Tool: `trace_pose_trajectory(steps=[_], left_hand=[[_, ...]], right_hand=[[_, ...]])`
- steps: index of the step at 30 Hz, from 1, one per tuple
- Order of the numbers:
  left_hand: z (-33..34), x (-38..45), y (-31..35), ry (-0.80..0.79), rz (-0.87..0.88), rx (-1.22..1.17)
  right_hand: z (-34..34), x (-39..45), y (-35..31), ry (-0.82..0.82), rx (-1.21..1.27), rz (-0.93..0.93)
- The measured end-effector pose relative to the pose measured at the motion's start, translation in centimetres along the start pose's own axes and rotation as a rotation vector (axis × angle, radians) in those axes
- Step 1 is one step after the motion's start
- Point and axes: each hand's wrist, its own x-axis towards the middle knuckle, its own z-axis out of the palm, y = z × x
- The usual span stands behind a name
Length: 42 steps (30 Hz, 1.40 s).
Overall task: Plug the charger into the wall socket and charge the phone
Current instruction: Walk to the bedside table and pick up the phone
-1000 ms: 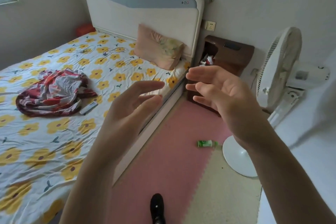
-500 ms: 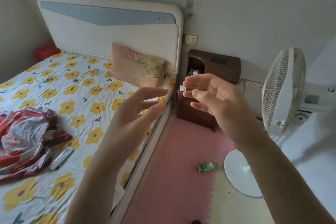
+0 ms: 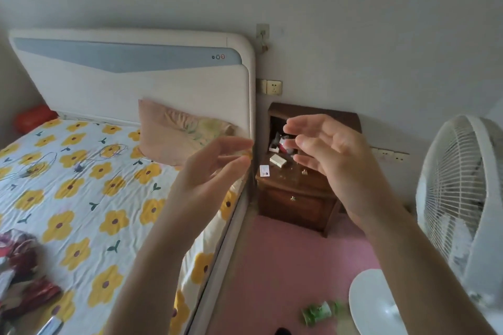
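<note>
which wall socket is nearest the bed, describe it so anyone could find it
Start at the headboard and follow its right edge to the wall. The wall socket is the yellowed plate just above the wooden nightstand. Unlike the higher plate, nothing hangs from it.

There are two hands, the left hand (image 3: 206,171) and the right hand (image 3: 330,155), both empty with fingers (image 3: 295,124) spread. One bed (image 3: 81,198) carries one pillow (image 3: 179,130) and one crumpled red cloth (image 3: 19,275). On the wall I count two socket plates: one wall socket (image 3: 273,87) beside the headboard (image 3: 130,81) and one higher plate (image 3: 262,31). There is one wooden nightstand (image 3: 294,198) with two small white things on it, a box (image 3: 278,159) and a card (image 3: 264,171). One white fan (image 3: 460,185) stands at the right. One green bottle (image 3: 318,312) lies on the floor.
</note>
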Motion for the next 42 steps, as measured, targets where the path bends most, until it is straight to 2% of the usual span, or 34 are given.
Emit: trace_pose_trajectory(steps=[11,19,28,31,37,42], left_hand=[[2.7,16.7,-5.1,0.016,-0.003,-0.023],[4.4,29.0,-9.3,-0.083,-0.001,-0.017],[4.4,45.5,-14.7,-0.222,-0.013,-0.070],[5.6,50.3,-16.0,-0.282,-0.015,-0.084],[10.1,56.0,-17.5,-0.417,-0.002,-0.099],[14.7,59.4,-19.8,-0.477,-0.065,0.045]], right_hand=[[-3.3,15.5,5.7,-0.010,-0.002,0.049],[-6.9,25.1,11.3,0.181,-0.013,0.134],[-8.7,38.6,16.1,0.311,-0.053,0.179],[-10.2,41.2,17.5,0.404,-0.079,0.176],[-13.9,44.2,18.7,0.392,-0.261,0.218],[-19.0,44.5,20.2,0.525,-0.264,0.270]])
